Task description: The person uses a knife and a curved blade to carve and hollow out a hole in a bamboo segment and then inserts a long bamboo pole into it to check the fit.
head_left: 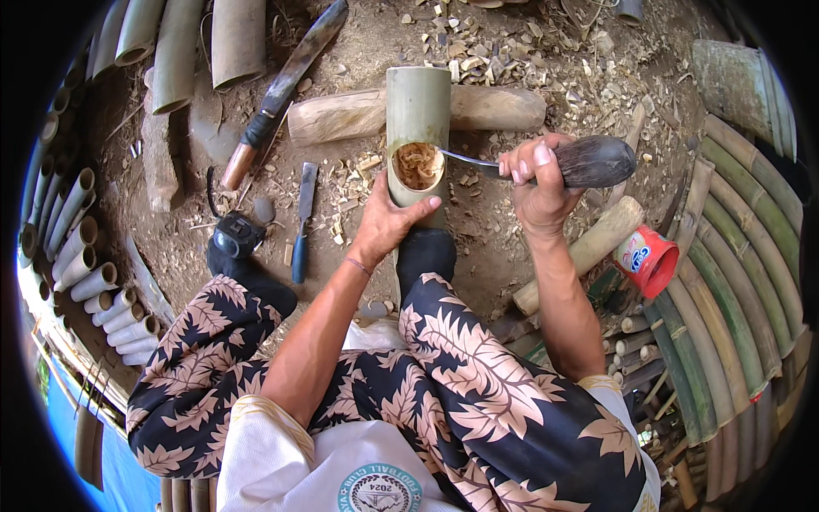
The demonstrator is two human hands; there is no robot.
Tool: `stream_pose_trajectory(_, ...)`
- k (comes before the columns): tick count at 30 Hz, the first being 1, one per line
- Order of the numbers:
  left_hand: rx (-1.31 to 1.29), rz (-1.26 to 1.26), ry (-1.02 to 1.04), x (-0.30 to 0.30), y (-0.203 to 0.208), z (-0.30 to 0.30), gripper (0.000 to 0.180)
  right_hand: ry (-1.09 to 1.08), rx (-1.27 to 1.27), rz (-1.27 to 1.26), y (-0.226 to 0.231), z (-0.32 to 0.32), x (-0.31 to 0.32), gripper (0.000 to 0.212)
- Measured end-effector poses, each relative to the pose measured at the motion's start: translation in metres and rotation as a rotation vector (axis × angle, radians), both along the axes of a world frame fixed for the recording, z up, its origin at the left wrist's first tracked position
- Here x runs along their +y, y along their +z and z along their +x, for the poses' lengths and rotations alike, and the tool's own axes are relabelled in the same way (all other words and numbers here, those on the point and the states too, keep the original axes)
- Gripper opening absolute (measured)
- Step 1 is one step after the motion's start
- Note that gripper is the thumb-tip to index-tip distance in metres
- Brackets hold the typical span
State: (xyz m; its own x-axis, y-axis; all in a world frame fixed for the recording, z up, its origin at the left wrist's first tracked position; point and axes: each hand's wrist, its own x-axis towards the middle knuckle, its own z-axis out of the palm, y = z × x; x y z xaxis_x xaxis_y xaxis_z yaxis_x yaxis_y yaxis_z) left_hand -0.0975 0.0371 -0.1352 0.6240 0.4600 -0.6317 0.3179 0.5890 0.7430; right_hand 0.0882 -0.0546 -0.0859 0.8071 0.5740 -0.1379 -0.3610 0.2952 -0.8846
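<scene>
A pale green bamboo tube [418, 107] lies pointing away from me, its far part resting across a short log [337, 118] and its near end by my foot. Its near part has a cut opening with curled, light brown shavings [418, 166] inside. My left hand [388, 220] grips the tube's near end, thumb across the top just below the opening. In my right hand [542, 183] is a carving knife with a thick dark handle [601, 162], closed in my fingers. The knife's thin curved blade reaches left to the opening's right edge; its tip is hard to make out.
Left of the tube lie a chisel [304, 218], a black tape measure [237, 235] and a long machete [294, 81]. A red container [650, 260] sits at the right, beside stacked bamboo poles [725, 316]. Cut bamboo tubes [239, 43] stand along the left. Wood chips [478, 51] litter the ground.
</scene>
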Motion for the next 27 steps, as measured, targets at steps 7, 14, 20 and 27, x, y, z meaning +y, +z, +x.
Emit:
stream_pose_trajectory(7, 0.018, 0.026, -0.085, 0.001, -0.001, 0.001, 0.088, -0.201, 0.274, -0.142, -0.007, 0.003, -0.011, 0.011)
stream_pose_trajectory(14, -0.028, -0.155, -0.036, 0.006, 0.002, -0.002, 0.09, -0.178, 0.18, -0.164, 0.005, -0.008, -0.015, 0.011)
stream_pose_trajectory(20, -0.106, -0.338, 0.012, 0.011, -0.001, -0.01, 0.088, 0.518, -0.904, -0.056, 0.037, -0.06, -0.034, 0.014)
stream_pose_trajectory(27, -0.109, -0.349, -0.009, 0.012, 0.003, -0.008, 0.087, 0.73, -1.014, -0.104, 0.032, -0.079, -0.035, 0.018)
